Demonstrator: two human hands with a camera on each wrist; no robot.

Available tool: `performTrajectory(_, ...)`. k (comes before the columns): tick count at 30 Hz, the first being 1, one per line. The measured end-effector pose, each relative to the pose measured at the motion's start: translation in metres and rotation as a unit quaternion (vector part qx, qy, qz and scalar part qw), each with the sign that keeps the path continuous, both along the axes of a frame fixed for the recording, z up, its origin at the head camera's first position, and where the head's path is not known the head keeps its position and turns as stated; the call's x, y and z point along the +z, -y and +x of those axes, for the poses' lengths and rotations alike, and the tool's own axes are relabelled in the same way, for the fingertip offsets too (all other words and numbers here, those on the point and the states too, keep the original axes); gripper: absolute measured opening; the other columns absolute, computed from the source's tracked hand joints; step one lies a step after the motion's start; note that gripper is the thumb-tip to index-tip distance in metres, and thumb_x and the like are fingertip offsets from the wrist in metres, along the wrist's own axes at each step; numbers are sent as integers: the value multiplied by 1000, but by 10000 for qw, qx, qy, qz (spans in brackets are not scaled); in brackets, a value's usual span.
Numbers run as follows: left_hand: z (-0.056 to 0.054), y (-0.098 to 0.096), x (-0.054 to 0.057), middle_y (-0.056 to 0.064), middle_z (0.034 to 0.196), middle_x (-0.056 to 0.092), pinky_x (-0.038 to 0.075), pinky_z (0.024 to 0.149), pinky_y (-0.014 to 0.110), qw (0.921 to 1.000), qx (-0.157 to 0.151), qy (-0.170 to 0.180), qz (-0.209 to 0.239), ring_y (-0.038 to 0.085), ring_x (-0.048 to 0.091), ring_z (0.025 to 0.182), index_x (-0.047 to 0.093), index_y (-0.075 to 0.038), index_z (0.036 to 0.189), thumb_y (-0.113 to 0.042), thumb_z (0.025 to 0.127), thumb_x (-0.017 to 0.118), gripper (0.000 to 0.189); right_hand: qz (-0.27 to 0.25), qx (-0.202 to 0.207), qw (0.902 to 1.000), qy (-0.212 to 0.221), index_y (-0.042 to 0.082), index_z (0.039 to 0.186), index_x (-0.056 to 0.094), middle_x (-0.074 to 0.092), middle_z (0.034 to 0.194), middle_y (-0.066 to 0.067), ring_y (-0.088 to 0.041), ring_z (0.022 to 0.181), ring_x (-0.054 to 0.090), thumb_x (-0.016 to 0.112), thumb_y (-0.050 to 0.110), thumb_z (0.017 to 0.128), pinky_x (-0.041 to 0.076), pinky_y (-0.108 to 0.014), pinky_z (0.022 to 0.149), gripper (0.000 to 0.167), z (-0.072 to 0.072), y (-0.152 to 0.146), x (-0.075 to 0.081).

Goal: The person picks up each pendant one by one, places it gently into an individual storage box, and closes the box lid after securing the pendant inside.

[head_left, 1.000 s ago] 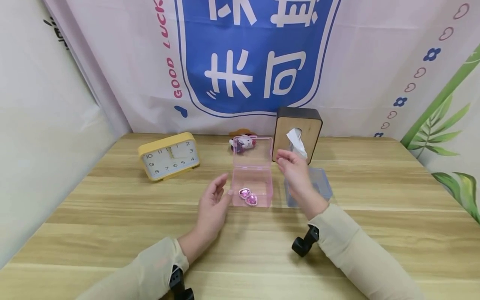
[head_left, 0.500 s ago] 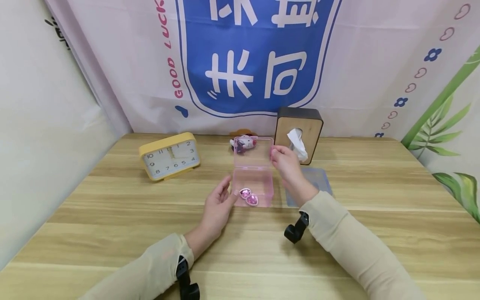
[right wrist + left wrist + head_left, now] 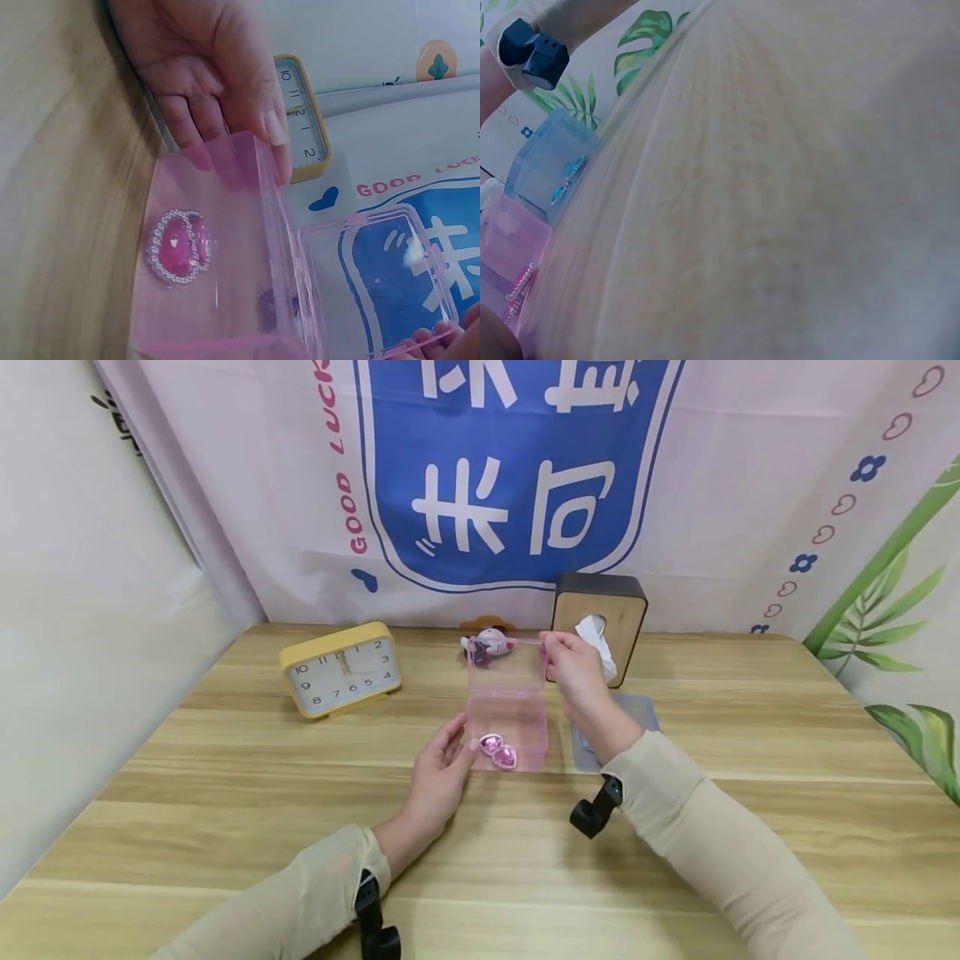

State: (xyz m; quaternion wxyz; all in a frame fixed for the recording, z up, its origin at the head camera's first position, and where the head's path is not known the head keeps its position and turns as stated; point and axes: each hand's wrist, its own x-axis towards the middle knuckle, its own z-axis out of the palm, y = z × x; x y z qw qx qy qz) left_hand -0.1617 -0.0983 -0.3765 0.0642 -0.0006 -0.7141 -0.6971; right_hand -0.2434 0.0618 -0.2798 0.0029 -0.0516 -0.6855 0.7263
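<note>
A clear pink hinged box (image 3: 521, 718) stands on the table with its lid (image 3: 506, 670) raised. Two pink gem ornaments with beaded white borders (image 3: 506, 757) lie inside. My left hand (image 3: 437, 777) grips the box's left side, thumb at the near corner; in the right wrist view, its fingers (image 3: 214, 124) show against the pink wall. My right hand (image 3: 581, 681) pinches the upper right corner of the lid, and its fingertips (image 3: 427, 341) appear at the lid's edge. Beside it stands a clear blue box (image 3: 551, 154) with turquoise beaded ornaments (image 3: 568, 180), partly behind the right forearm in the head view.
A yellow clock (image 3: 341, 670) stands at the back left. Behind the lid lies a small cartoon plush figure (image 3: 486, 645). A tissue box (image 3: 600, 627) with a protruding tissue stands close behind my right hand. A printed cloth (image 3: 315, 585) hangs along the table's back edge.
My right hand has moved left from in front of the tissue box and taken hold of the lid, which now leans slightly forward. The left hand has shifted slightly right onto the box.
</note>
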Motion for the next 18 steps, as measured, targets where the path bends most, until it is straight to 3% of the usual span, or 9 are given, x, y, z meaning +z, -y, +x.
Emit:
performTrajectory(7, 0, -1, -1, 21, 142, 39, 35, 106, 31, 9999, -88, -109, -24, 30, 38, 131, 39, 2, 137, -2, 91, 52, 48, -124, -3, 9997, -216, -13, 119, 51, 51, 128, -23, -27, 120, 48, 43, 8, 97, 38, -33, 106, 31, 13, -1, -9)
performTrajectory(14, 2, -3, 0, 20, 142, 39, 36, 105, 29, 9999, -76, -128, -43, 29, 39, 131, 39, 1, 137, -2, 91, 52, 47, -347, -129, 9992, -163, -11, 108, 54, 54, 121, -17, -24, 119, 49, 51, 15, 94, 39, -30, 105, 30, 24, -3, -20)
performTrajectory(18, 2, -3, 0, 21, 141, 39, 37, 104, 28, 9999, -53, -139, 20, 30, 40, 130, 39, 2, 136, -1, 91, 51, 47, -380, -160, 9991, -65, -7, 111, 55, 55, 122, -15, -20, 116, 48, 54, 15, 93, 38, -31, 105, 29, 32, -3, -24)
